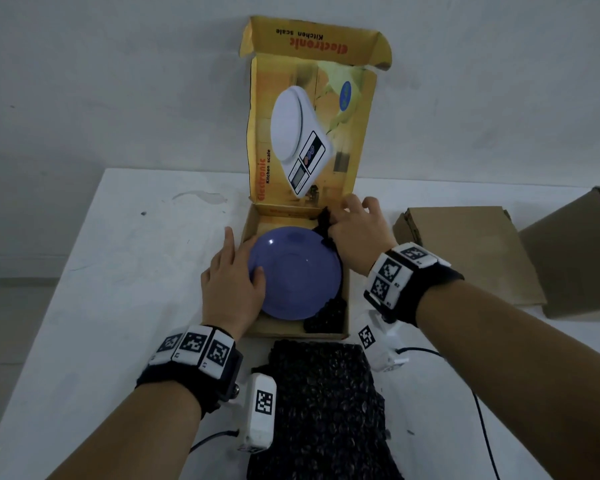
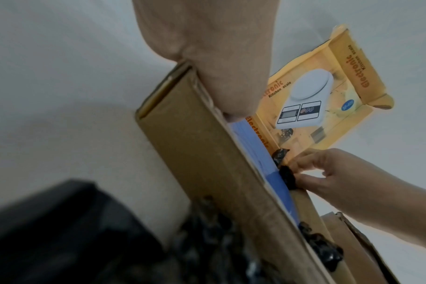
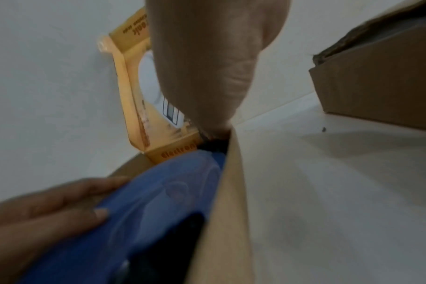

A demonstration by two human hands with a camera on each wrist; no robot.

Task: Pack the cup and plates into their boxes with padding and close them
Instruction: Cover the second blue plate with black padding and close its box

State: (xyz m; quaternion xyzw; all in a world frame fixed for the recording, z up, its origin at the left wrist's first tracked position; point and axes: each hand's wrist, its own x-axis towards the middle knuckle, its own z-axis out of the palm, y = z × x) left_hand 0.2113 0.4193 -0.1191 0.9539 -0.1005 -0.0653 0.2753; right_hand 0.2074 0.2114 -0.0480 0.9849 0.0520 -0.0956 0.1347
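A blue plate (image 1: 293,275) lies in the open yellow kitchen-scale box (image 1: 250,237), whose lid stands upright behind it. Black bubble-wrap padding (image 1: 326,317) lies under the plate and shows at the box's two right corners. My left hand (image 1: 245,254) holds the plate's left rim, thumb on top and fingers down beside the box's left wall. At the far right corner my right hand (image 1: 347,211) pinches a bunch of the padding (image 2: 286,174). The right wrist view shows the plate (image 3: 158,211) with the left hand's thumb (image 3: 97,213) on it.
A second sheet of black padding (image 1: 326,410) lies on the white table (image 1: 118,271) in front of the box. Two brown cardboard boxes (image 1: 465,251) (image 1: 575,251) sit to the right. A grey wall stands close behind the table.
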